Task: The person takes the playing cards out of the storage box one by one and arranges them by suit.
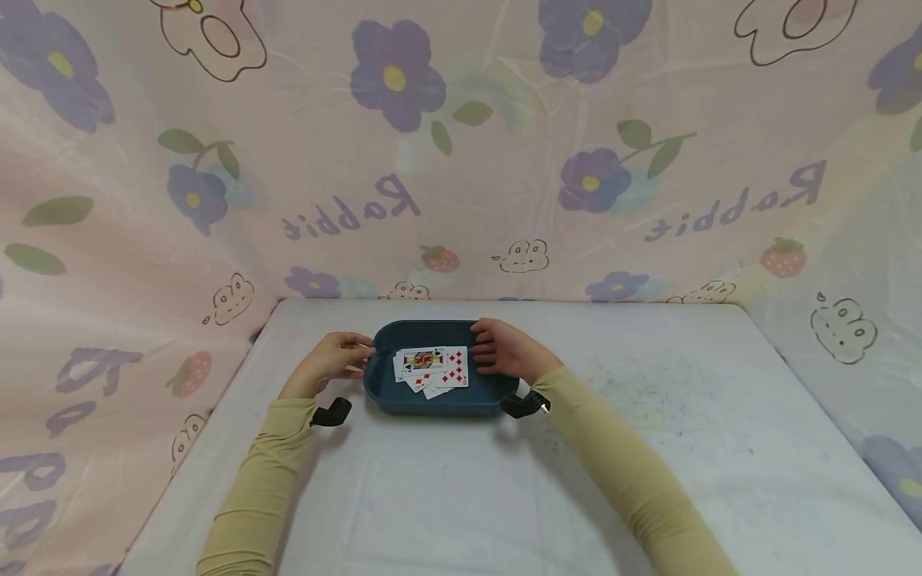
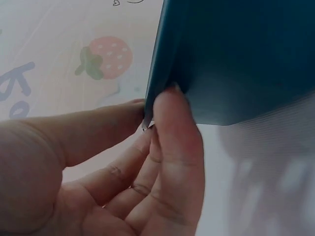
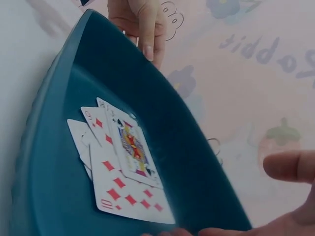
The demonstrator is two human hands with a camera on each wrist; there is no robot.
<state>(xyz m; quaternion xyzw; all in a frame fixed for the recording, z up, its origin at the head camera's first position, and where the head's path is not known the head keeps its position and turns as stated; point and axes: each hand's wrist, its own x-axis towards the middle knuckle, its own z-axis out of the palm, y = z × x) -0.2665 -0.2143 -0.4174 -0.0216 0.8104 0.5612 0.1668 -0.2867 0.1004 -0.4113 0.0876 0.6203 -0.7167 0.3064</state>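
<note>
A dark teal plastic tray (image 1: pixel 439 406) with raised walls holds several playing cards (image 1: pixel 455 370), loosely fanned and face up. A face card lies on top, beside a ten of diamonds (image 3: pixel 129 194). My left hand (image 1: pixel 333 362) is at the tray's left end; in the left wrist view its thumb and fingers pinch the rim (image 2: pixel 156 59). At the opposite end is my right hand (image 1: pixel 507 352), its fingers over the tray's right part. In the right wrist view its thumb (image 3: pixel 288 166) stands well apart from the fingers, outside the wall.
The tray is above a white-covered table (image 1: pixel 446 496) with faint stains at the right (image 1: pixel 670 384). A pink printed curtain (image 1: pixel 475 160) with flowers and rabbits closes off the back and sides. Black wrist mounts (image 1: pixel 331 413) sit at both sleeve cuffs.
</note>
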